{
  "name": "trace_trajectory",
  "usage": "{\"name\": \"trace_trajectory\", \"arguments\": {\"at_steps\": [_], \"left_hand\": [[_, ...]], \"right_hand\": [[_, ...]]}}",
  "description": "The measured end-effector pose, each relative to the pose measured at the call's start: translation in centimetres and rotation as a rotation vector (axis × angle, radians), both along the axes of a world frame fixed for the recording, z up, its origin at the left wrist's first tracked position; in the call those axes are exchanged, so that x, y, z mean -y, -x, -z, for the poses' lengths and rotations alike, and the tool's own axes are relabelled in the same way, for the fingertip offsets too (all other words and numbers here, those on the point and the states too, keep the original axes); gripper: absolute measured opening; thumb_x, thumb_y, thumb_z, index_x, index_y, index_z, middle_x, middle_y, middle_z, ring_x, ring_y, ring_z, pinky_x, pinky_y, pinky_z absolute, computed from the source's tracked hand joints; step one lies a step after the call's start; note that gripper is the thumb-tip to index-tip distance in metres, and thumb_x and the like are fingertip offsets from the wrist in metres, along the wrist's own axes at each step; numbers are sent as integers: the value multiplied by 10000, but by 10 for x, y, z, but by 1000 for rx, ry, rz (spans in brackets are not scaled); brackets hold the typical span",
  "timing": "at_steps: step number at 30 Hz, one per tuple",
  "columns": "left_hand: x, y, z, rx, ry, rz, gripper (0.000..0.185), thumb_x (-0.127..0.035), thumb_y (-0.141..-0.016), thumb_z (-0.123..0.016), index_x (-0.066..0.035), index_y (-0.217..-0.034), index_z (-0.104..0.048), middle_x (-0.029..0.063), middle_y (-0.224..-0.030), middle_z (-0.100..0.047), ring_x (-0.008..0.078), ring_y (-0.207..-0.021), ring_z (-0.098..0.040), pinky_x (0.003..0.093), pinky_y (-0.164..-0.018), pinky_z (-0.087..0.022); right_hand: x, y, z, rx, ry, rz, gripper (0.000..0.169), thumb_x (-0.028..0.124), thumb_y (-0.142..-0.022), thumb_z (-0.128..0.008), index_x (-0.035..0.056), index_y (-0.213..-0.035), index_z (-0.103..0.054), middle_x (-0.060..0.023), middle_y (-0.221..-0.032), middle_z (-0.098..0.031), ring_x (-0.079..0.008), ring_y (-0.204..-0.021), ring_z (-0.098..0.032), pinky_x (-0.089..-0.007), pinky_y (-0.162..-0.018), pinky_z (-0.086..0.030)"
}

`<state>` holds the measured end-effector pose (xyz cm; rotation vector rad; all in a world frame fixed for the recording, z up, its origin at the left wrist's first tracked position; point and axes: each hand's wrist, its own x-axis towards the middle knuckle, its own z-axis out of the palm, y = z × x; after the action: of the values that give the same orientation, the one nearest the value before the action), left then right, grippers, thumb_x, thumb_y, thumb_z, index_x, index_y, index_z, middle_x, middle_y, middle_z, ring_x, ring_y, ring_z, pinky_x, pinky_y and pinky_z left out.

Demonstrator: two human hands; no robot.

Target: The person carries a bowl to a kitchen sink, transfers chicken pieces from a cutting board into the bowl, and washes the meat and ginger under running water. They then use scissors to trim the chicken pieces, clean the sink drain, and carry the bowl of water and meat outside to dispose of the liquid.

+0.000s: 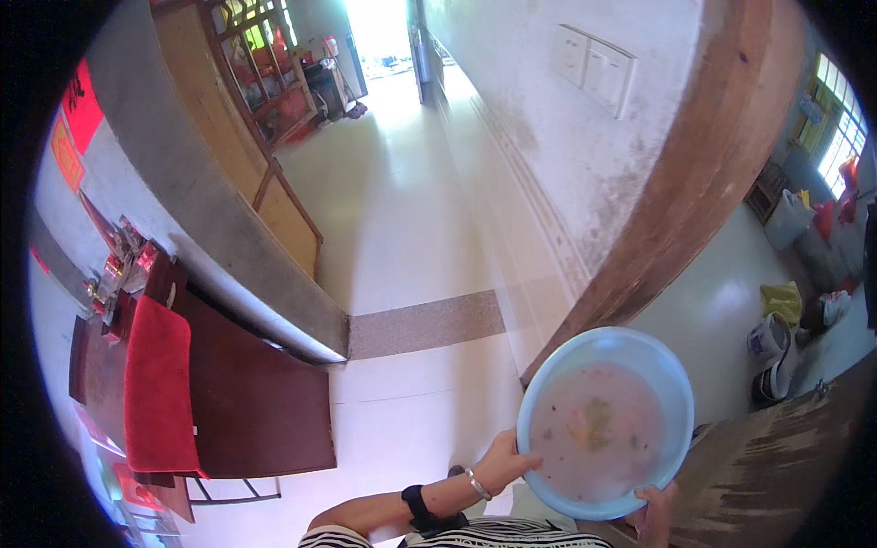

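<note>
A round light-blue plastic basin is held up in front of me, a little to the right. Cloudy pinkish water covers its bottom, with small dark bits scattered in it and a yellow-green patch near the middle that I cannot make out. My left hand grips the left rim, thumb over the edge; a silver bangle and a black wristband are on that arm. My right hand holds the lower right rim, thumb on top and the other fingers partly hidden.
A wooden door frame rises just beyond the basin, beside a white wall with switches. A dark red cabinet with a red cloth stands left. Buckets sit in the right-hand room. A passage floor leads to a bright doorway.
</note>
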<state>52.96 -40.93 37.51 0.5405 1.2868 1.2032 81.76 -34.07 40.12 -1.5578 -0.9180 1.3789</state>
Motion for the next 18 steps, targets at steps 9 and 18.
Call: {"name": "trace_trajectory", "arguments": {"at_steps": [9,18], "left_hand": [[71,98,0,117,107,-206,398,-7,-735,-665,81,-1114,-585,137,-975,-664,212,-766,-660,329,-645,-560],[51,229,18,82,30,-391,426,33,-724,-650,93,-1136,-560,145,-990,-661,230,-822,-667,325,-709,-565]], "right_hand": [[10,93,21,-68,77,-331,418,30,-591,-639,-80,-987,-560,-132,-861,-609,-223,-728,-607,-325,-655,-502],[-64,263,19,-245,-33,-585,366,-13,-599,-622,-119,-949,-613,-140,-845,-656,-203,-727,-632,-308,-663,-517]]}}
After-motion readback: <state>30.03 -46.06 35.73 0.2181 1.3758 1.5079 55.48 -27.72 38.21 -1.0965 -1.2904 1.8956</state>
